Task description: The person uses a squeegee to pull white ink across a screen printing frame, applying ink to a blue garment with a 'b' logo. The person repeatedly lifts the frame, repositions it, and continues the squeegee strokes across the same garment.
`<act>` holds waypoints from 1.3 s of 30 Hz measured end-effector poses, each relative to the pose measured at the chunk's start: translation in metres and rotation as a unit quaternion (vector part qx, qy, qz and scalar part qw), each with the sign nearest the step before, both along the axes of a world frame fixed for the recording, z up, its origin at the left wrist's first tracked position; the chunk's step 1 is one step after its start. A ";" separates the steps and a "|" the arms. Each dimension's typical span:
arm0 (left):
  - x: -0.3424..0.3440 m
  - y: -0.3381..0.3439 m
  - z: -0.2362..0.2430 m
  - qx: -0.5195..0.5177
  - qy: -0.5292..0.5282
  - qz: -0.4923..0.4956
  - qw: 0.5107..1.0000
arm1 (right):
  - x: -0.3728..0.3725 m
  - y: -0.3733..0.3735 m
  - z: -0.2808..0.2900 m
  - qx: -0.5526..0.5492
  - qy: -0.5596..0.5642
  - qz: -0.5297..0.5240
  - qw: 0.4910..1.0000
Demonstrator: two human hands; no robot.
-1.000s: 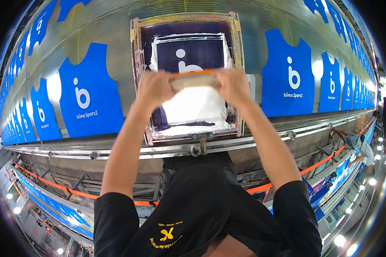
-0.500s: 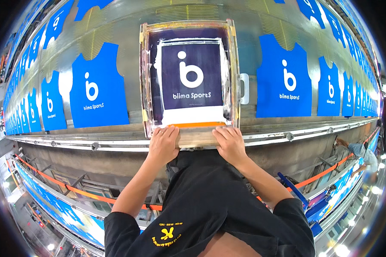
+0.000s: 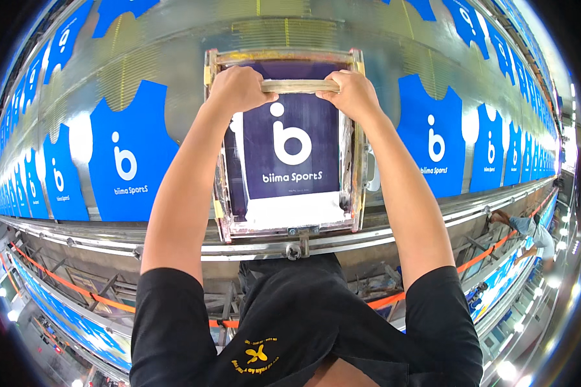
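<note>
Both hands have travelled from the near edge of the printing screen to its far end since half a second ago, carrying the squeegee with them. Now the left hand (image 3: pixel 239 88) and the right hand (image 3: pixel 350 94) grip the wooden squeegee (image 3: pixel 300 86) at either end, fingers curled tight around its handle, arms stretched out straight. It lies crosswise just inside the far rail of the wooden screen frame (image 3: pixel 357 161), which sits flat on the long metal table (image 3: pixel 174 58). Below the hands, the dark mesh (image 3: pixel 290 155) shows a white logo, and a band of white ink (image 3: pixel 294 211) is pooled at the near end of the screen. To the left and right of the frame, blue vest-shaped pieces (image 3: pixel 130 158) with white logos lie in a row along the table, running off to both sides. A metal rail (image 3: pixel 174 242) borders the table's near edge. Far off on the right, another person (image 3: pixel 526 229) bends over by the table.
</note>
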State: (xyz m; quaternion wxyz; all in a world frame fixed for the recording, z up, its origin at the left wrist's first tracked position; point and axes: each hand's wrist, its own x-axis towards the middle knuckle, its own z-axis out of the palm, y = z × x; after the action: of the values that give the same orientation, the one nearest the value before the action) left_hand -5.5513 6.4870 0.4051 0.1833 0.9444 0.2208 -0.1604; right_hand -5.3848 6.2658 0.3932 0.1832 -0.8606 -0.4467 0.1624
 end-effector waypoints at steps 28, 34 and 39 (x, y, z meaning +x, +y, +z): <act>-0.053 -0.053 -0.014 -0.009 -0.033 0.031 0.999 | -0.045 -0.054 -0.020 0.055 -0.053 0.042 0.996; -0.186 -0.176 0.006 -0.053 -0.019 0.014 0.998 | -0.182 -0.184 -0.010 0.065 -0.039 0.062 0.995; -0.190 -0.187 0.026 0.002 -0.022 -0.084 0.996 | -0.180 -0.203 0.006 0.073 0.003 0.077 0.994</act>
State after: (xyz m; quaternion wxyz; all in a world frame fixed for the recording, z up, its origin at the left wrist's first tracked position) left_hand -5.7412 6.2995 0.4310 0.1723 0.9633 0.1365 -0.1541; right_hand -5.5651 6.0631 0.3993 0.2333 -0.8074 -0.5221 0.1454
